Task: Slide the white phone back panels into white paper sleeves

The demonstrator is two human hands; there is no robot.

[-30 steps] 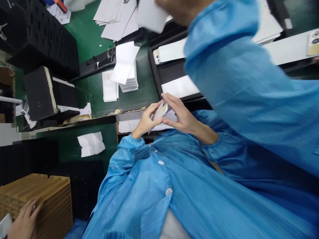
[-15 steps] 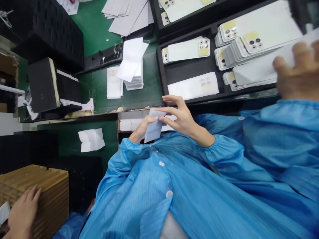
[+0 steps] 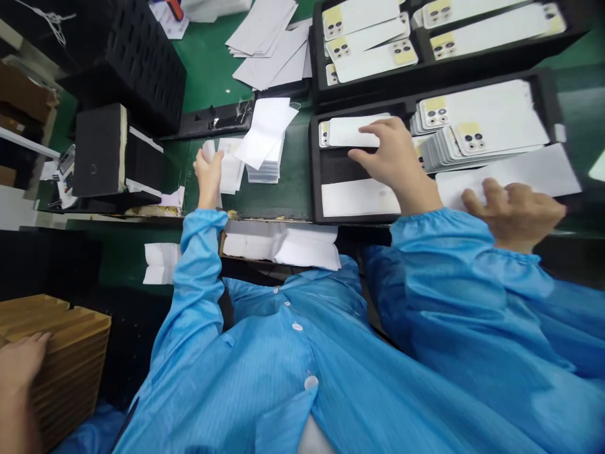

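My left hand (image 3: 208, 180) is closed on a folded white paper packet (image 3: 208, 150) at the bench's front left. Beside it lie a paper-wrapped panel (image 3: 230, 165) and a stack of paper sheets (image 3: 265, 135). My right hand (image 3: 399, 161) reaches over the near black tray (image 3: 343, 165), thumb and fingers apart. Its fingertips are at a white phone back panel (image 3: 352, 131) with camera holes; whether they touch it I cannot tell. In front of that hand's wrist a paper-covered panel (image 3: 359, 198) lies in the tray.
A co-worker's hand (image 3: 513, 211) rests on white paper (image 3: 543, 173) at right. Another person's hand (image 3: 23, 362) is on a stack of brown trays (image 3: 75, 372) at lower left. Black boxes (image 3: 99, 151) stand at left; a far tray (image 3: 359, 88) holds more panels.
My hands were together at my front, folding paper around a packet. The left has carried the packet left to the bench; the right has moved over the tray. The view has shifted.
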